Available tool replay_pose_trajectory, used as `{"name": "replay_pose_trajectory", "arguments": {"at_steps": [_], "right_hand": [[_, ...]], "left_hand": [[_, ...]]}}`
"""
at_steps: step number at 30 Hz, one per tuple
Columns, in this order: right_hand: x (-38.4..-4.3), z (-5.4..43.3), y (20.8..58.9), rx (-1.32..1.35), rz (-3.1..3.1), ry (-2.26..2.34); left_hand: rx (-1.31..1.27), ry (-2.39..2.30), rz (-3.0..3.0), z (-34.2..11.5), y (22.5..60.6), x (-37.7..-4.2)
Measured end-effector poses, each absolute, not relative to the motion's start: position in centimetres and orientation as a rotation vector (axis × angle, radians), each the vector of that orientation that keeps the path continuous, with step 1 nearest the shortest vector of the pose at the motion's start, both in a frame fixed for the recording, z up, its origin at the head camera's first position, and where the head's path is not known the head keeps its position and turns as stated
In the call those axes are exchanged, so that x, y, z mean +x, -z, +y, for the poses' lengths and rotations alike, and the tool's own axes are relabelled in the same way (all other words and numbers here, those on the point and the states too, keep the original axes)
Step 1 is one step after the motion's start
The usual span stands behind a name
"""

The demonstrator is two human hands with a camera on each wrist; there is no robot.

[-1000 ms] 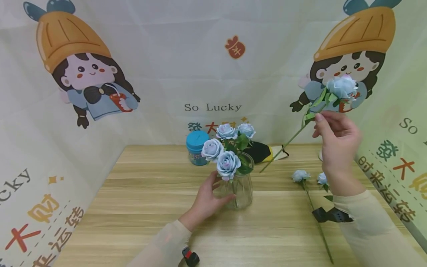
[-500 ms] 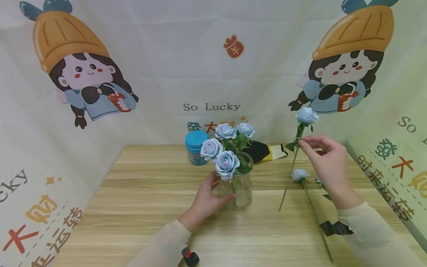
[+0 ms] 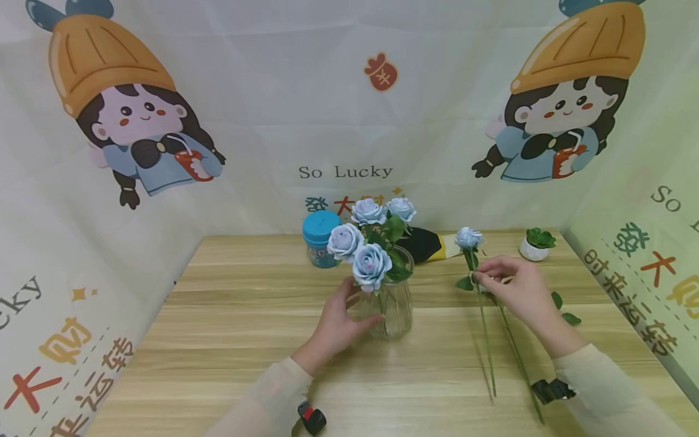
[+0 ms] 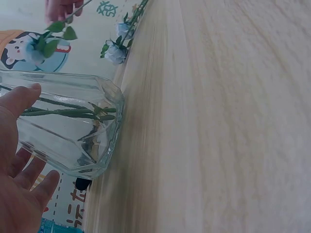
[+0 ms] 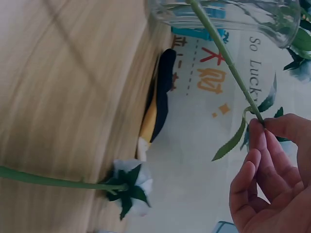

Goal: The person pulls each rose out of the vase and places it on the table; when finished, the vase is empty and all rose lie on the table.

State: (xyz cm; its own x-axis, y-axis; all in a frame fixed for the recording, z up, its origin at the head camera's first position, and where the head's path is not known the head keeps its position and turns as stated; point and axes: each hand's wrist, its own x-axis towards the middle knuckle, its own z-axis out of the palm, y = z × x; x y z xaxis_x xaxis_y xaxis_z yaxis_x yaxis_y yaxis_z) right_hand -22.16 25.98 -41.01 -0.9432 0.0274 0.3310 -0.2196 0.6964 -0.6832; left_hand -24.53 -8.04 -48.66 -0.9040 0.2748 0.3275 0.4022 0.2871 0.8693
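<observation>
In the head view a clear glass vase (image 3: 397, 312) stands mid-table with several pale blue roses (image 3: 371, 267) in it. My left hand (image 3: 340, 321) holds the vase at its left side; in the left wrist view the thumb lies on the near glass, the other fingers behind it, and cut stems show inside. To the right, my right hand (image 3: 519, 297) pinches a single blue rose (image 3: 468, 238) by its leafy upper stem between thumb and fingertips. The bloom points up and the stem hangs down toward the table. Another rose (image 5: 133, 187) lies close below it.
A blue-lidded jar (image 3: 321, 240) stands behind the vase on the left. Behind the vase lies a black, yellow and white item (image 3: 428, 246). A small potted succulent (image 3: 537, 244) sits at the back right. Green leaves (image 3: 570, 318) show beside my right forearm.
My right hand has come down and to the left with the rose, whose stem has swung from slanting to nearly upright. The succulent has come into sight. My left hand stays on the vase.
</observation>
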Motion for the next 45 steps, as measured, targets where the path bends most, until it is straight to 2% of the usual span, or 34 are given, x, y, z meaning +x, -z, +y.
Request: {"name": "replay_pose_trajectory", "arguments": {"at_steps": [21, 45], "right_hand": [[-23.7, 25.8, 47.0, 0.122, -2.827, -1.129], [-25.2, 24.4, 47.6, 0.124, -2.935, -1.065]], "left_hand": [[-0.638, 1.682, -2.444, -8.0, 48.7, -24.7], [-0.628, 1.699, -2.433, -8.0, 48.6, -24.6]]}}
